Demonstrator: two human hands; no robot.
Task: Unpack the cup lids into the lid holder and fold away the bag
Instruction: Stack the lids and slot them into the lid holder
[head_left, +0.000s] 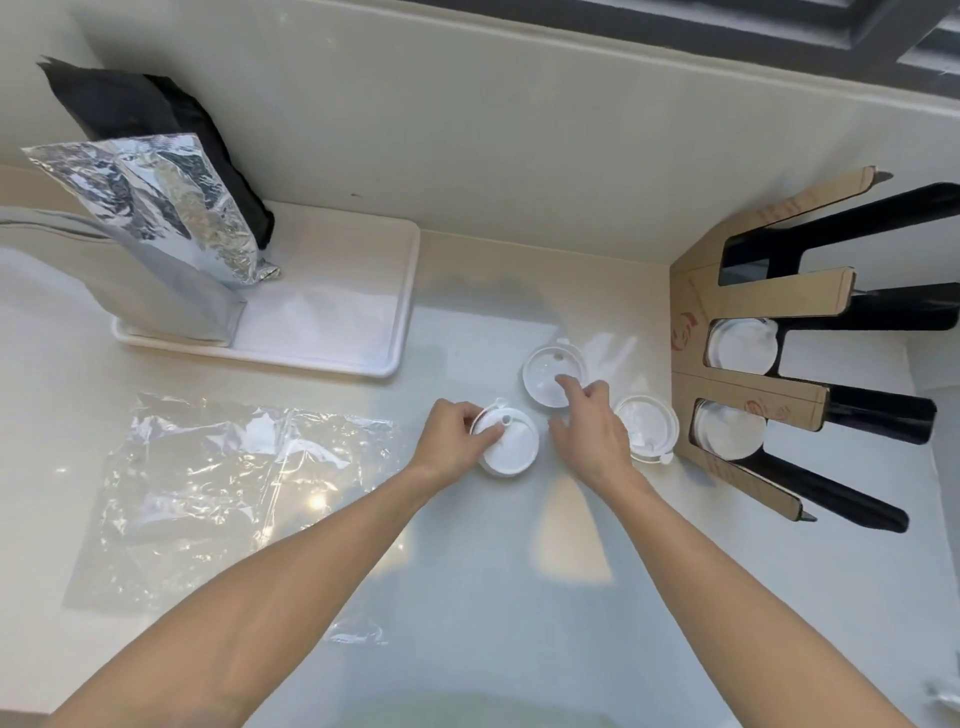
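Observation:
Three white cup lids lie on the counter. My left hand grips the nearest lid by its left rim. My right hand hovers with spread fingers, its fingertips touching the far lid. A third lid lies just right of that hand, beside the cardboard lid holder. Two of the holder's slots hold white lids. The clear plastic bag lies flat and crumpled on the counter to the left.
A white tray at the back left carries a silver foil pouch, a black pouch and a grey pouch. The wall runs along the back. The holder's black prongs stick out to the right.

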